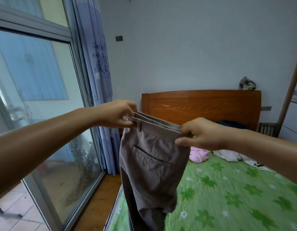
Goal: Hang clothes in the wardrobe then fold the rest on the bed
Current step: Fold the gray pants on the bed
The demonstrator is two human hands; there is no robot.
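Holding grey trousers (149,165) up, both hands

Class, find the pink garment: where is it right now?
In the head view the pink garment lies on the green bed, just below the right hand, left of the white clothes.

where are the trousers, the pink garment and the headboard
trousers (144,177): head view, seat below the back pocket.
pink garment (199,155): head view, middle of the crumpled heap.
headboard (201,106): head view, carved panel.
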